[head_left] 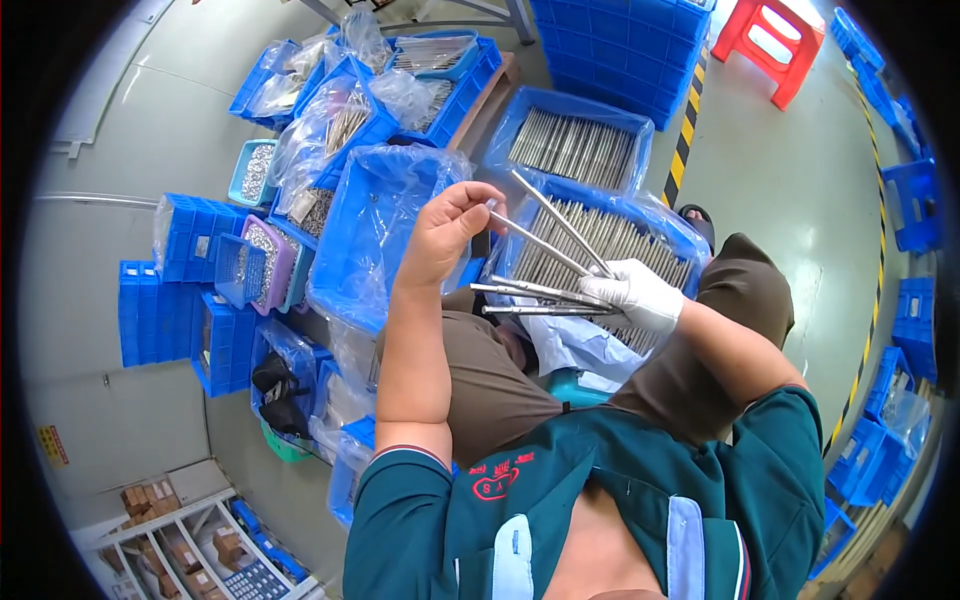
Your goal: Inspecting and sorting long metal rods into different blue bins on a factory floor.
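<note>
My bare left hand is raised over the middle, thumb and fingers pinching the upper end of a slim silver metal rod. My right hand, in a white glove, is closed round a fanned bunch of metal rods; the lower end of the pinched rod reaches it. Another rod slants up and left from the glove. Below and behind these lies a lined blue bin filled with rows of similar rods. A pale cloth drapes near my lap under the right hand.
Beyond is a second blue bin of rods. An empty-looking lined blue bin stands left of my left hand. Stacked blue crates rise at the back. Small-parts baskets sit far left; a red stool stands far right.
</note>
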Available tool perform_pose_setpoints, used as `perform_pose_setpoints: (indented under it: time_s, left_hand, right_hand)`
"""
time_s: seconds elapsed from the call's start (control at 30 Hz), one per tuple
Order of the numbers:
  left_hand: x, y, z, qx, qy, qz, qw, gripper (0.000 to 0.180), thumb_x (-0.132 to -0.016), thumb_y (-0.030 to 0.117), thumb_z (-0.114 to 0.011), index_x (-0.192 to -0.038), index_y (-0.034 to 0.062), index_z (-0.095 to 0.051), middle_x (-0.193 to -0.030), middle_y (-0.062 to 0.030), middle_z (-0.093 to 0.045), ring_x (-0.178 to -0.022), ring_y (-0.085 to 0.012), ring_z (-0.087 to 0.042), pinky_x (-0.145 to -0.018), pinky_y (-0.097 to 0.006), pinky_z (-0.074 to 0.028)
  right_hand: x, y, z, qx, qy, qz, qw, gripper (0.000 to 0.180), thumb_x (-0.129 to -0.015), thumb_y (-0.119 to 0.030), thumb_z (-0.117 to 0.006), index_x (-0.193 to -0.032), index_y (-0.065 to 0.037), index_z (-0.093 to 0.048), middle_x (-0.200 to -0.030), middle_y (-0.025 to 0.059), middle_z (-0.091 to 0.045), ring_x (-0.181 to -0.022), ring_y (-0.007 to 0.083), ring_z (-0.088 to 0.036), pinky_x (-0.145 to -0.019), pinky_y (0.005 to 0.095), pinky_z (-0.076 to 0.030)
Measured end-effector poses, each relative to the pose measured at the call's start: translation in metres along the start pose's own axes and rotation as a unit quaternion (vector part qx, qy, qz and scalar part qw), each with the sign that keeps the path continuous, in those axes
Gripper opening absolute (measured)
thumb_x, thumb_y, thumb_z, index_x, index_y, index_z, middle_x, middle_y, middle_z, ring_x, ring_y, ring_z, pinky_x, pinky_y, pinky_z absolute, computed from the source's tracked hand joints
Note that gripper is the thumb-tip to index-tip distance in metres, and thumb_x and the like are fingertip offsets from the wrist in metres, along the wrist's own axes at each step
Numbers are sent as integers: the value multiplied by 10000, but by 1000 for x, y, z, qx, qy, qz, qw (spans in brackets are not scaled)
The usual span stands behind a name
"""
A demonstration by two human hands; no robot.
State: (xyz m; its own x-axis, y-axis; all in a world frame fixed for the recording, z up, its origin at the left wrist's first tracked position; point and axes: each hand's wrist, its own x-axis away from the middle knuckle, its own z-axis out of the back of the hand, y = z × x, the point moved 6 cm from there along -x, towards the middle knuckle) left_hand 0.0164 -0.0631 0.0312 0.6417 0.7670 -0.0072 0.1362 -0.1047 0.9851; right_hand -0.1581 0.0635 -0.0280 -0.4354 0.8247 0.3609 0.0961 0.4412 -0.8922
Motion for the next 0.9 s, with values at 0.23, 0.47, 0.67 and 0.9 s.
perform_pose_setpoints:
  time_s: [0.23,0.47,0.67,0.9]
  left_hand:
    - [-2,-19,-10,-2,4,73,997,179,-865,156,-625,-962,12,-580,-789,-34,-596,-712,-107,-567,-674,-239,-455]
    - [-1,-38,-17,20,-44,132,990,205,-810,183,-702,-859,44,-559,-681,-37,-580,-608,-107,-554,-579,-238,-453]
    - [2,-38,-24,65,-57,132,987,180,-792,129,-702,-877,26,-581,-695,-37,-583,-614,-106,-554,-580,-231,-453]
    - [13,-8,-1,-55,-16,6,998,192,-835,46,-615,-1020,-5,-611,-864,-70,-639,-794,-121,-608,-724,-258,-494]
  right_hand:
    - [-6,4,4,119,-20,-15,993,384,-908,-428,-534,-778,-66,-542,-583,-14,-465,-521,75,-425,-487,247,-344]
    - [-10,12,6,122,30,-27,992,372,-919,-410,-525,-832,-51,-577,-595,-11,-489,-530,91,-449,-510,257,-374]
    - [-1,-3,11,340,146,105,923,385,-916,-411,-514,-844,-42,-601,-606,64,-489,-549,158,-483,-569,323,-432]
    - [8,15,-15,-65,-42,-122,989,314,-905,-363,-571,-765,-82,-583,-568,-33,-443,-485,47,-391,-433,219,-282]
